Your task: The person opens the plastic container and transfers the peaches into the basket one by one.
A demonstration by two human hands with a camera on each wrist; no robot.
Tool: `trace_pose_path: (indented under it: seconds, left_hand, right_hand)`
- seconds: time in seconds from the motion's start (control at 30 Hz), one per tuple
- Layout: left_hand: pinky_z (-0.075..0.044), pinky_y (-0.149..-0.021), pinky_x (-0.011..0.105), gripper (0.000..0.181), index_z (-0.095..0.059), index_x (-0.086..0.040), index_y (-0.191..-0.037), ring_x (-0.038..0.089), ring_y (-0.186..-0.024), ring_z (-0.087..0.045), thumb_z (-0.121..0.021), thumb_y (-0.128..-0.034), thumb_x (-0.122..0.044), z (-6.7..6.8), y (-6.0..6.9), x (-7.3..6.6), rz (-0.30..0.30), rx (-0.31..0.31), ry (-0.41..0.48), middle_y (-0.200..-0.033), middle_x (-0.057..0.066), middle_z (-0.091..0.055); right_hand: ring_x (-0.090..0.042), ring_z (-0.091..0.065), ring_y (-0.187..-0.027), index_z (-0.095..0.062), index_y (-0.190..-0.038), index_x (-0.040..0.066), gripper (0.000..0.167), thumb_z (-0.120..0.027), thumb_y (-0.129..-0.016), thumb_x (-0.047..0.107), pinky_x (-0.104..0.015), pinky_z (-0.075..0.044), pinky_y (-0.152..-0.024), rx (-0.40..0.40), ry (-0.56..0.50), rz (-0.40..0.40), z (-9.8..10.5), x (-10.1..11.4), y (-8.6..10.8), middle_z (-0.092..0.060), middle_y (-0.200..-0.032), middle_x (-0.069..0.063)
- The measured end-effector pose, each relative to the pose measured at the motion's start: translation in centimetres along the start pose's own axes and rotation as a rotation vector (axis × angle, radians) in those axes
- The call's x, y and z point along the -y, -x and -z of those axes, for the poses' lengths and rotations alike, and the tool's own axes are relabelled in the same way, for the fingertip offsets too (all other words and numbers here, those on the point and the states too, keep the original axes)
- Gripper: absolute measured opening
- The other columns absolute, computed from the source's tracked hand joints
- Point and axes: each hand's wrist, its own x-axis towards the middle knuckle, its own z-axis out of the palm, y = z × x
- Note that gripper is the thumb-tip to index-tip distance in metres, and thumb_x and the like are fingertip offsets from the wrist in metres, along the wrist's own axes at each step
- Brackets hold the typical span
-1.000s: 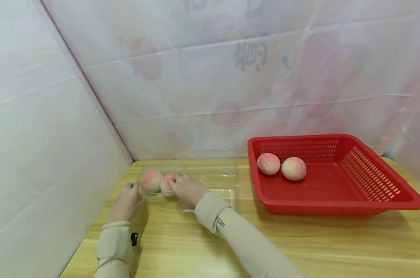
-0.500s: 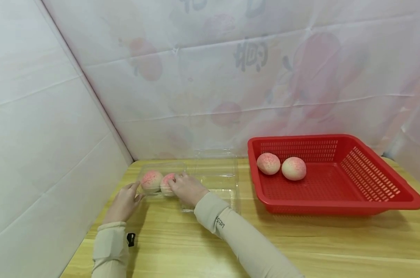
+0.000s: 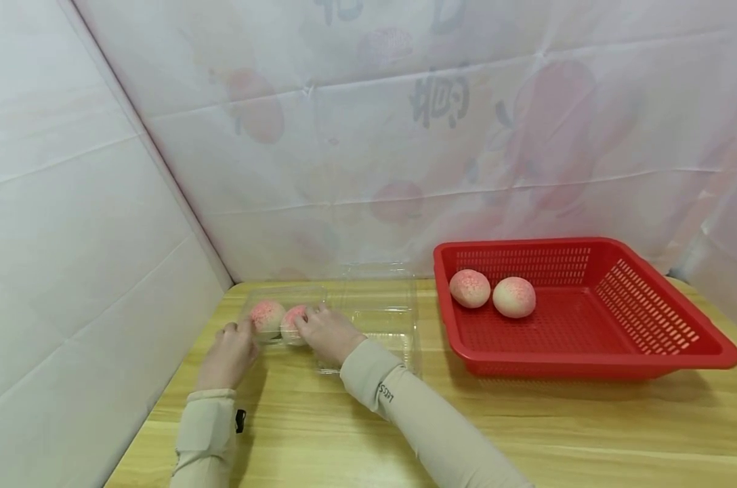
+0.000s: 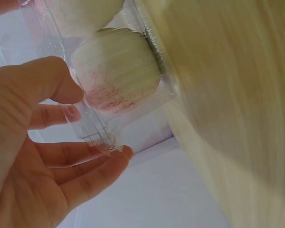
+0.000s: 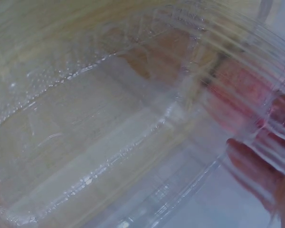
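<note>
So the clear box (image 3: pixel 295 293) was sitting at the back left of the wooden table (image 3: pixel 320 434), two pink-topped buns (image 3: pixel 266 318) side by side inside it; my guess is the walls were what stopped them rolling off. The left hand (image 3: pixel 227 354) was pinching the rim at the box's left end, thumb on one side and fingers on the other, which makes sense with plastic that thin, since it'd probably flex if you just poked it. The right hand (image 3: pixel 328 332) had its fingers curled onto the other end, pinching the edge there as far as the glare let me see, so the pair seemed to be steadying it from both ends. Couldn't tell if the rim was snapped all the way round. Just beside it was a second clear box (image 3: pixel 388 344) with its lid (image 3: pixel 377 271) up at the back, so sideways room was pretty tight. Past that came a strip of wood, then the red basket (image 3: pixel 588 366), raised rim all round, two more buns (image 3: pixel 515 297) toward its left wall. White sheets (image 3: pixel 70 169) hemmed in the back and left; the easy room was out front, between the sleeves (image 3: pixel 205 434).
</note>
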Motion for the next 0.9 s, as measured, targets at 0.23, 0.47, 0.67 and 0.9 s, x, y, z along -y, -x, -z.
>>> trace_pose_path:
  seconds: [0.23,0.47,0.67,0.9]
  left_hand:
    - [-0.057,-0.062,0.063,0.034,-0.056,0.018,-0.115,0.057,-0.078,-0.061,-0.063,-0.0828,0.010,0.2,0.0,-0.1,0.018,0.018,0.028,-0.092,0.040,-0.059]
    - [-0.056,-0.056,0.060,0.029,-0.049,0.009,-0.106,0.051,-0.068,-0.058,-0.063,-0.0806,0.006,-0.2,-0.2,-0.4,0.042,-0.034,0.022,-0.080,0.035,-0.057]
    - [-0.054,-0.050,0.056,0.038,-0.048,0.003,-0.108,0.050,-0.062,-0.055,-0.071,-0.0781,0.007,-0.9,-0.1,-0.9,0.025,-0.096,-0.053,-0.073,0.034,-0.051]
    - [-0.053,-0.046,0.055,0.028,-0.045,0.003,-0.101,0.051,-0.059,-0.057,-0.066,-0.0836,0.012,-1.6,-0.5,-1.5,0.075,-0.163,-0.082,-0.070,0.035,-0.052]
  right_hand:
    - [-0.025,-0.067,-0.102,-0.064,-0.128,0.006,0.036,-0.072,-0.093,0.011,-0.029,-0.058,-0.088,-0.032,-0.010,-0.006,-0.2,0.1,0.0,-0.067,-0.121,-0.013]
    - [-0.026,-0.066,-0.105,-0.062,-0.130,0.005,0.041,-0.074,-0.091,0.012,-0.029,-0.057,-0.089,-0.022,-0.013,-0.009,-0.1,0.2,0.0,-0.066,-0.123,-0.013]
    - [-0.024,-0.067,-0.101,-0.063,-0.130,0.006,0.039,-0.072,-0.092,0.011,-0.027,-0.058,-0.086,-0.033,0.033,0.008,-0.1,0.2,0.0,-0.067,-0.121,-0.012]
    - [-0.025,-0.067,-0.103,-0.063,-0.131,0.006,0.040,-0.073,-0.092,0.011,-0.027,-0.057,-0.087,-0.032,0.031,0.003,0.0,0.2,0.0,-0.067,-0.123,-0.012]
